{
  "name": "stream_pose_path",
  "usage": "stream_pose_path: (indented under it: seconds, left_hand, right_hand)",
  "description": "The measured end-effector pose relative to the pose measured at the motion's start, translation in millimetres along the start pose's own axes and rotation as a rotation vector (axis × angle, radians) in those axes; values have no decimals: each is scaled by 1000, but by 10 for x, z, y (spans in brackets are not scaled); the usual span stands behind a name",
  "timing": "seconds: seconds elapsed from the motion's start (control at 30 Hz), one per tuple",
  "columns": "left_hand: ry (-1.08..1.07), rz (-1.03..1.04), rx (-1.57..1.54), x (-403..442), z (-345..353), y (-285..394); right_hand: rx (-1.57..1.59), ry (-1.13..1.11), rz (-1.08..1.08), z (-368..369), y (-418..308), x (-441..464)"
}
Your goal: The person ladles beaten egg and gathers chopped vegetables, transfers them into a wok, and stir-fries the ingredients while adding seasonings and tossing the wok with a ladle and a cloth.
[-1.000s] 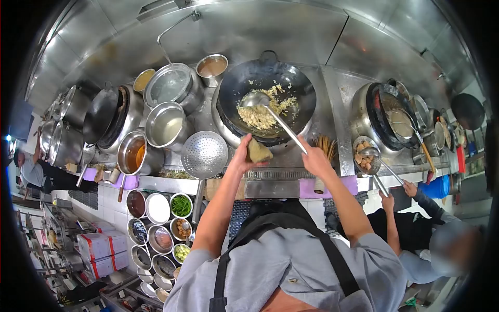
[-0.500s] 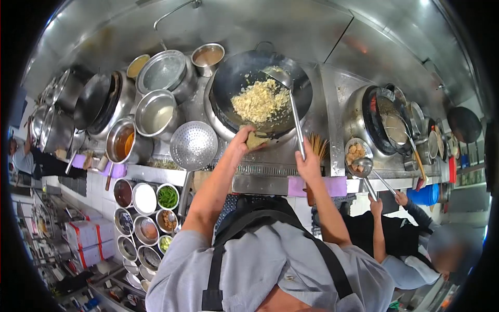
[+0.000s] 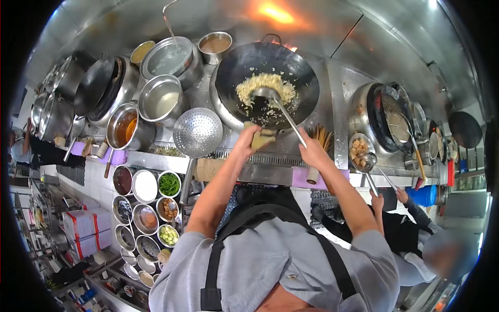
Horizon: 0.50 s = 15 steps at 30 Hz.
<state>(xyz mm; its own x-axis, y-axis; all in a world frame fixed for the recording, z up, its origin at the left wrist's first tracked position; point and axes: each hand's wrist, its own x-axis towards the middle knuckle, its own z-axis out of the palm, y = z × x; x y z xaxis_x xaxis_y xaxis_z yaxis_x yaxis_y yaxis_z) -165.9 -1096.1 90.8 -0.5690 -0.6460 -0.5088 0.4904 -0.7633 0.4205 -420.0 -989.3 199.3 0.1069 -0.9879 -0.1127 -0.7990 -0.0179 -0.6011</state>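
A black wok (image 3: 301,104) sits tilted over the burner, with flames behind its far rim. Pale yellow fried rice (image 3: 267,86) lies spread across its middle. My left hand (image 3: 248,142) is closed around a folded tan cloth (image 3: 263,139) at the near edge of the wok. In my right hand (image 3: 313,148) is the handle of a long metal ladle (image 3: 266,93), fingers wrapped round it. The ladle's bowl rests among the rice. The wok's near rim under the cloth is partly hidden.
A perforated strainer (image 3: 197,132) and metal pots (image 3: 160,99) stand left of the wok. Bowls of ingredients (image 3: 169,183) are below left. A bamboo brush (image 3: 319,136) lies right of the wok. A co-worker's hands (image 3: 378,202) hold a ladle and strainer of browned chunks (image 3: 359,148).
The ladle has come from the wok's far right down into the rice. The wok has tilted up and shifted away from me, the rice has spread, and flames have flared behind it.
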Motion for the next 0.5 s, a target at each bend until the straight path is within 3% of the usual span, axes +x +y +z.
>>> stream_pose_path:
  seconds: [0.1, 0.17, 0.27, 0.33, 0.43, 0.5]
  left_hand:
    - [42, 65, 4, -484, -75, -296]
    - [-38, 137, 53, -737, -65, -414]
    - [57, 75, -30, -539, 210, -252]
    - [80, -23, -62, -279, 345, -24]
    - [95, -104, -62, -532, 760, 152]
    - [93, -94, -27, -494, 770, 116]
  right_hand:
    - [-76, 89, 149, 28, -146, 277]
    - [87, 219, -53, 25, -138, 69]
    - [208, 68, 75, -57, -65, -238]
    - [343, -186, 351, -555, -608, -493]
    - [46, -117, -170, -703, -226, -729]
    - [3, -146, -48, -616, -242, -518]
